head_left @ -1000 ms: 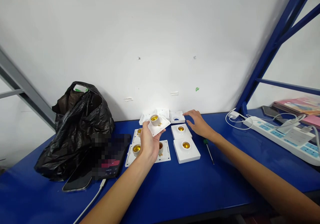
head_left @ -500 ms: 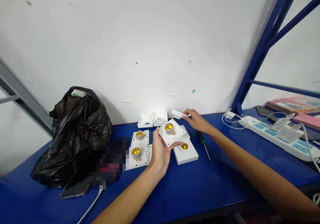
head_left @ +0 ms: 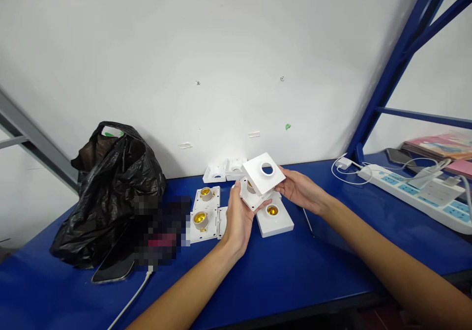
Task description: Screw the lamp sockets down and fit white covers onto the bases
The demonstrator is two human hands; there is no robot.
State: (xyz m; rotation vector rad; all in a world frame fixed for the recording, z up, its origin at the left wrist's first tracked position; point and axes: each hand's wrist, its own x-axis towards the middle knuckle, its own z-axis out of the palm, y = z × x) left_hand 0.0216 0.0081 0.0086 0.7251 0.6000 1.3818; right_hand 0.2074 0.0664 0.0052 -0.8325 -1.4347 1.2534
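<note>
My left hand point(head_left: 239, 222) is closed on a white square lamp holder base point(head_left: 249, 199), its brass-coloured socket partly hidden. Just above it, my right hand point(head_left: 297, 188) grips a white square cover point(head_left: 258, 172) with a round hole, tilted over the base. Whether the two parts touch, I cannot tell. On the table to the left lie more uncovered bases, among them a lamp holder base point(head_left: 206, 224) with a brass socket. A covered lamp holder point(head_left: 276, 224) rests below my right hand. Two loose covers point(head_left: 214, 173) lean near the wall.
A screwdriver shaft point(head_left: 308, 222) shows under my right forearm. To the left are a black plastic bag point(head_left: 118, 197) and a dark phone point(head_left: 114, 268) near a white cable point(head_left: 134, 295). A power strip point(head_left: 413, 192) and a blue frame post point(head_left: 391, 69) stand right.
My right hand has brought the cover left and toward me, turning its holed face up over the base. My left hand still holds the base; the view has shifted slightly.
</note>
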